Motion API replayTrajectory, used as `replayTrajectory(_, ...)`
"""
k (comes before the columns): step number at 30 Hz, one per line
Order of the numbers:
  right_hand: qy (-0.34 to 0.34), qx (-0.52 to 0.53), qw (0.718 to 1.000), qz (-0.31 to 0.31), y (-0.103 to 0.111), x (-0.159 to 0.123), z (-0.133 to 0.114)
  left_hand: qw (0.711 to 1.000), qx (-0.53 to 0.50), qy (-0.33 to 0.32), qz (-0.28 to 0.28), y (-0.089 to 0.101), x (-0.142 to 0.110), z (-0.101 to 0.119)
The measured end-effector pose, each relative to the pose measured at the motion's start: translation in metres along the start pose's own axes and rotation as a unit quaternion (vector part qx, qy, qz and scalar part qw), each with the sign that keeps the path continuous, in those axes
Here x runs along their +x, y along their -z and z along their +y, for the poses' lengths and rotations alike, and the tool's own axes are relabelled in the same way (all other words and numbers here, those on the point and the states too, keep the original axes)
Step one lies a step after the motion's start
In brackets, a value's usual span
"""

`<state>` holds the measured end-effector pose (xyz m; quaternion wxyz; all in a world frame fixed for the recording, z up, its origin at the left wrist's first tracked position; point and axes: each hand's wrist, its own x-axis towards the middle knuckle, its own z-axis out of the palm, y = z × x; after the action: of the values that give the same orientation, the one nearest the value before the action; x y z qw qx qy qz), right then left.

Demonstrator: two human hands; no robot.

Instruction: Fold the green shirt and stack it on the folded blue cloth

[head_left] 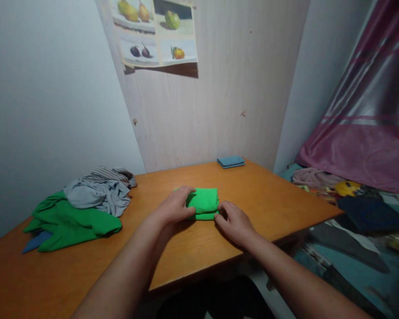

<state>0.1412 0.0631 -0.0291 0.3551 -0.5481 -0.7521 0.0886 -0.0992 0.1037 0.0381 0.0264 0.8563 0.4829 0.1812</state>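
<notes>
A bright green cloth (204, 200), folded into a small layered rectangle, lies on the wooden table (166, 270) in front of me. At its left end, my left hand (177, 206) grips it with the thumb at the near side and the fingers over the far side. My right hand (235, 223) pinches the near right corner between thumb and curled fingers. Some fingertips are hidden behind the folds. Whether the cloth is a garment cannot be made out.
Rumpled clothes lie at the table's left: a green garment (76, 223), a grey one (99, 195) and a striped one (103, 174). A folded blue cloth (231, 162) sits by the back wall. Right of the table are scattered items and a pink curtain (362, 146).
</notes>
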Motion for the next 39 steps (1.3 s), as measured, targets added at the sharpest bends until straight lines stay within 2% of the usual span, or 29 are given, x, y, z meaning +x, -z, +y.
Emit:
replayTrajectory(2, 0.007, -0.018, 1.0, -0.005, -0.001, 0.0, -0.001, 0.999, 0.033, -0.033, -0.008, -0.016, -0.001, 0.008)
replayTrajectory(5, 0.016, -0.04, 0.999, -0.014, -0.002, 0.0, -0.003, 0.996, 0.079, -0.032, -0.002, -0.036, -0.003, 0.013)
replayTrajectory(7, 0.013, -0.05, 0.999, -0.018, -0.002, 0.0, -0.003, 0.995, 0.096, -0.025, -0.004, -0.042, -0.003, 0.015)
replayTrajectory(13, 0.004, -0.067, 0.997, -0.022, -0.003, 0.001, -0.005, 0.993, 0.114, 0.025, 0.014, -0.034, 0.005, 0.032)
replayTrajectory(17, -0.004, -0.071, 0.997, -0.027, -0.001, 0.002, -0.007, 0.991, 0.134, 0.006, 0.018, -0.033, 0.005, 0.043)
replayTrajectory(21, 0.0, -0.074, 0.997, -0.036, 0.002, 0.002, -0.009, 0.991, 0.133, -0.021, -0.016, -0.042, -0.006, 0.04)
replayTrajectory(24, -0.001, -0.063, 0.997, -0.036, 0.003, 0.001, -0.01, 0.992, 0.127, -0.025, -0.005, -0.048, -0.012, 0.032)
replayTrajectory(28, -0.014, -0.014, 1.0, -0.023, 0.002, 0.002, -0.003, 0.994, 0.105, -0.023, 0.012, -0.056, -0.016, 0.024)
replayTrajectory(31, -0.032, 0.079, 0.996, -0.037, 0.001, 0.01, 0.009, 0.994, 0.105, 0.006, 0.013, -0.061, -0.019, 0.022)
replayTrajectory(35, -0.096, 0.206, 0.973, -0.039, 0.0, 0.033, 0.027, 0.994, 0.11, 0.013, 0.007, -0.063, -0.023, 0.021)
replayTrajectory(39, -0.167, 0.249, 0.954, -0.014, -0.007, 0.061, 0.037, 0.993, 0.115, 0.009, 0.005, -0.063, -0.024, 0.021)
